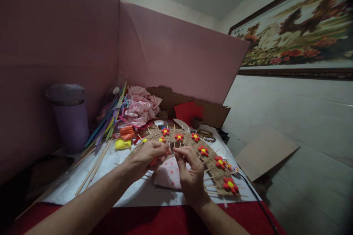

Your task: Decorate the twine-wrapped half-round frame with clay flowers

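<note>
Bringing the left hand (149, 156) and right hand (191, 172) close, fingertips nearly meeting, with thumb and forefinger pressed together on each. Cannot tell, at so small a scale, of anything clamped between. Showing directly below, dotted cloth (168, 177); around and behind, the woven arch (187, 138), spanning the middle of the worktop, with right end toward the right front corner. Edged with short protruding sticks; bearing red flowers (203, 151) with yellow centres. Laid on a white sheet (125, 194), with red cloth (154, 222) along the front edge. Toward the left edge: long sticks (93, 167), yellow packet (122, 144), orange packet (127, 132), purple bin (71, 121). Toward the back edge: crumpled pink fabric (142, 106), red card (183, 112), scissors (209, 136), cardboard (215, 115). Along the right edge: black cable (255, 194).
</note>
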A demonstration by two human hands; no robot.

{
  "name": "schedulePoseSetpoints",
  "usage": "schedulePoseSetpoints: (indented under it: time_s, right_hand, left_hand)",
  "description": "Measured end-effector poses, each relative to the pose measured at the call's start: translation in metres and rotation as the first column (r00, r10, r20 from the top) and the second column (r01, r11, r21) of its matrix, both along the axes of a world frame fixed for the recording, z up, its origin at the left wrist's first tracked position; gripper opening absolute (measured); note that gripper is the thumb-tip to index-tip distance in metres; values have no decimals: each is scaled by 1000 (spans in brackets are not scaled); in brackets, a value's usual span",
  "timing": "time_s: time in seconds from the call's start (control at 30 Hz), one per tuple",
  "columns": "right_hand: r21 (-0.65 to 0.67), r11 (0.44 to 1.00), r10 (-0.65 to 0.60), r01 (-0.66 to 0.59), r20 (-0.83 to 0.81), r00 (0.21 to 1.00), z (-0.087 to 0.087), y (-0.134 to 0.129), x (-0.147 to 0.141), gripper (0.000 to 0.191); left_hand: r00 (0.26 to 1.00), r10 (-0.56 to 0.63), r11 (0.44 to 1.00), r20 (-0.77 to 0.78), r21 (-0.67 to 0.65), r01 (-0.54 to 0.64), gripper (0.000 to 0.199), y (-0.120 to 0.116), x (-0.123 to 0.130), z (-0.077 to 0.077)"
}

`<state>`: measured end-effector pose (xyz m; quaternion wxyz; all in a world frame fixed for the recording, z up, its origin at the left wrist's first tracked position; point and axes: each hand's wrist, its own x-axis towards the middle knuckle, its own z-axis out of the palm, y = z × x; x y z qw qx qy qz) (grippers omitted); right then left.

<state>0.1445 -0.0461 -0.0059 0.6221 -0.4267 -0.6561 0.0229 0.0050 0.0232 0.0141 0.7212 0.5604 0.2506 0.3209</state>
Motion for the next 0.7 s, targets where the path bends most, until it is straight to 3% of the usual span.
schedulePoseSetpoints:
  time_s: [0.1, 0.27, 0.4, 0.53, 0.7]
  right_hand:
    - [0, 1000, -22, 22, -24, 999, -1, 0, 1, 12]
    - [18, 998, -67, 68, -75, 995, -2, 1, 3, 11]
    - [-1, 999, -51, 51, -66, 997, -1, 1, 2, 11]
    - [19, 998, -59, 61, -79, 995, 0, 1, 1, 11]
    - [25, 997, -73, 74, -61, 996, 0, 1, 0, 12]
  left_hand:
    - [991, -57, 994, -118, 87, 67, 27, -6, 1, 1]
    - [961, -150, 978, -232, 108, 179, 28, -14, 5, 1]
    - [990, -82, 990, -116, 108, 94, 31, -11, 5, 1]
    - [998, -38, 999, 44, -12, 39, 28, -7, 3, 5]
    - [995, -17, 998, 95, -59, 22, 25, -6, 2, 4]
